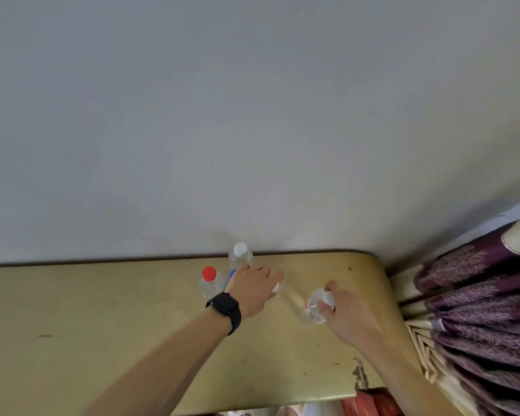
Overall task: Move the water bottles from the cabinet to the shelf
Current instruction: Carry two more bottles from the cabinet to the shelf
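Observation:
On the yellowish top board (102,301) stand several clear water bottles. A red-capped bottle (210,280) stands left of my left hand (252,288), and a white-capped bottle (240,255) stands by the wall behind it. A blue cap (231,274) peeks out beside my wrist. My left hand reaches over a white-capped bottle (277,289) and holds it from above; most of that bottle is hidden. My right hand (342,313) grips the white cap of another clear bottle (312,309) near the board's right end.
A grey wall (252,130) rises right behind the board. Purple and cream curtains (478,310) hang at the right. The board's front edge is chipped (359,373), with red boxes (370,403) below it. A black watch (225,310) sits on my left wrist.

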The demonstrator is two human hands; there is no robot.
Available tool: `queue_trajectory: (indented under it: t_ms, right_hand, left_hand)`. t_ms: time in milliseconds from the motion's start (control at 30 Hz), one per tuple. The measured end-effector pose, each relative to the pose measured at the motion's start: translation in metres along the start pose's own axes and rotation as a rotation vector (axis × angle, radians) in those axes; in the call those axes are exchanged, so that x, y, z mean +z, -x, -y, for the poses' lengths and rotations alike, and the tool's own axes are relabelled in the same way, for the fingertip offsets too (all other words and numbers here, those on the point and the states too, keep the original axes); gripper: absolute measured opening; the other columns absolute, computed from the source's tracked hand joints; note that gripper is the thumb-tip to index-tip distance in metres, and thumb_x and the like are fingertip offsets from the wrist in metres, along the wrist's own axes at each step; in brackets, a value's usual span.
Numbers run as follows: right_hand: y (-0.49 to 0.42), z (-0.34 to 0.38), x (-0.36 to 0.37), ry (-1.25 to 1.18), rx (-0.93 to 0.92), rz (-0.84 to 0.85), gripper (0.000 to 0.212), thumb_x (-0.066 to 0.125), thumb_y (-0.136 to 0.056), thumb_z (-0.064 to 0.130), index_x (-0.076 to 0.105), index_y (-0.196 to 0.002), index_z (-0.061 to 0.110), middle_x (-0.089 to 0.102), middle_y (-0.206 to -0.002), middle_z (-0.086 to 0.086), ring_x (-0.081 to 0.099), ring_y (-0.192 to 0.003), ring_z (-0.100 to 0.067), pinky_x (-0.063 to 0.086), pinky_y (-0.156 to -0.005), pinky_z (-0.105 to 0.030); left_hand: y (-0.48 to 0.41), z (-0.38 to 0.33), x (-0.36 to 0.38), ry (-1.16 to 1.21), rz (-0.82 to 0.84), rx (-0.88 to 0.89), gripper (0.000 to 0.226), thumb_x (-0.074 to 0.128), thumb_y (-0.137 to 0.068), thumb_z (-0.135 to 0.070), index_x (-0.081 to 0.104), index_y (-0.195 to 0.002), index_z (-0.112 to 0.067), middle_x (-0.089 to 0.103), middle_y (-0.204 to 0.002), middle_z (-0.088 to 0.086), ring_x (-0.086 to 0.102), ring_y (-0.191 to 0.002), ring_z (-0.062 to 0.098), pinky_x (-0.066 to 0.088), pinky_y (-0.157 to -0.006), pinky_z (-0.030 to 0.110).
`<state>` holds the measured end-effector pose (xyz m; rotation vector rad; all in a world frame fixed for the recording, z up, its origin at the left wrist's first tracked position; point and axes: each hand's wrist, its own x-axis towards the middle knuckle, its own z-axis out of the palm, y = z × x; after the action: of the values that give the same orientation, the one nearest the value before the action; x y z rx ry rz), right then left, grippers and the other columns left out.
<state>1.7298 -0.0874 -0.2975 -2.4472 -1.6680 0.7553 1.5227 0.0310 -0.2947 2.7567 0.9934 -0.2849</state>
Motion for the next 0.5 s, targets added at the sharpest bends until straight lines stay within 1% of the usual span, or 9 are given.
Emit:
queue_trajectory:
  t_ms: [67,100,167,233,300,333,400,433,500]
  right_hand:
    - [0.014,-0.009,0.002,0.05,-0.009,-0.006,0.026,0.045,-0.098,0.043,0.042,-0.118,0.026,0.065,-0.104,0.0,0.061,-0.081,-0.017,0.054,-0.068,-0.033]
    - [0.019,-0.011,0.003,0.053,-0.002,-0.006,0.026,0.045,-0.098,0.044,0.042,-0.118,0.028,0.065,-0.104,0.0,0.061,-0.082,-0.017,0.054,-0.069,-0.033]
    - [0.03,-0.016,0.006,0.058,0.014,-0.012,0.027,0.044,-0.098,0.046,0.04,-0.12,0.031,0.064,-0.105,0.0,0.06,-0.081,-0.018,0.053,-0.068,-0.033]
    - [0.039,-0.017,0.011,0.074,0.029,-0.039,0.032,0.04,-0.098,0.051,0.038,-0.125,0.033,0.062,-0.107,0.001,0.057,-0.078,-0.017,0.047,-0.063,-0.031]
    - [0.045,-0.015,0.014,0.068,0.075,-0.062,0.039,0.037,-0.096,0.061,0.036,-0.125,0.036,0.061,-0.106,0.003,0.061,-0.082,-0.021,0.042,-0.063,-0.031]
    - [0.046,-0.013,0.016,0.061,0.099,-0.077,0.042,0.036,-0.093,0.067,0.037,-0.122,0.037,0.06,-0.104,0.004,0.063,-0.085,-0.022,0.042,-0.063,-0.031]
    - [0.048,-0.01,0.017,0.051,0.137,-0.101,0.045,0.034,-0.09,0.074,0.038,-0.117,0.038,0.06,-0.097,0.006,0.064,-0.083,-0.022,0.042,-0.064,-0.031]
    - [0.047,-0.008,0.016,0.047,0.155,-0.109,0.045,0.034,-0.09,0.074,0.039,-0.115,0.037,0.059,-0.094,0.007,0.062,-0.081,-0.022,0.041,-0.064,-0.031]
    - [0.046,-0.007,0.014,0.044,0.174,-0.109,0.039,0.035,-0.094,0.067,0.04,-0.115,0.035,0.061,-0.093,0.007,0.058,-0.077,-0.021,0.04,-0.064,-0.031]
  left_hand:
    - [0.008,-0.003,0.001,-0.023,0.004,0.071,0.031,0.049,-0.101,-0.028,0.041,-0.131,-0.022,0.055,-0.11,0.003,0.052,-0.104,0.025,0.031,-0.079,0.033]
    - [0.01,-0.004,0.002,-0.037,0.004,0.101,0.031,0.049,-0.101,-0.027,0.042,-0.131,-0.023,0.055,-0.11,0.003,0.052,-0.104,0.024,0.03,-0.079,0.032]
    - [0.014,-0.008,0.002,-0.046,0.024,0.143,0.031,0.049,-0.102,-0.025,0.042,-0.132,-0.025,0.055,-0.112,0.002,0.05,-0.105,0.024,0.032,-0.083,0.033]
    - [0.017,-0.016,0.004,-0.035,0.052,0.172,0.034,0.05,-0.1,-0.023,0.042,-0.133,-0.029,0.053,-0.115,0.001,0.049,-0.105,0.023,0.033,-0.081,0.032]
    - [0.02,-0.025,0.008,-0.012,0.06,0.157,0.039,0.052,-0.097,-0.021,0.041,-0.134,-0.03,0.05,-0.117,0.0,0.048,-0.104,0.022,0.029,-0.076,0.03]
    - [0.021,-0.027,0.01,-0.001,0.056,0.135,0.04,0.051,-0.096,-0.022,0.041,-0.135,-0.029,0.049,-0.118,0.001,0.048,-0.104,0.022,0.029,-0.075,0.03]
    - [0.023,-0.028,0.013,0.006,0.053,0.092,0.041,0.045,-0.098,-0.03,0.038,-0.138,-0.026,0.049,-0.122,0.003,0.049,-0.106,0.024,0.034,-0.077,0.032]
    - [0.024,-0.027,0.014,-0.009,0.052,0.078,0.042,0.042,-0.1,-0.036,0.036,-0.14,-0.025,0.049,-0.123,0.004,0.05,-0.107,0.025,0.037,-0.079,0.034]
    - [0.026,-0.028,0.017,-0.034,0.065,0.048,0.047,0.035,-0.102,-0.046,0.035,-0.141,-0.022,0.051,-0.124,0.005,0.052,-0.107,0.027,0.039,-0.078,0.036]
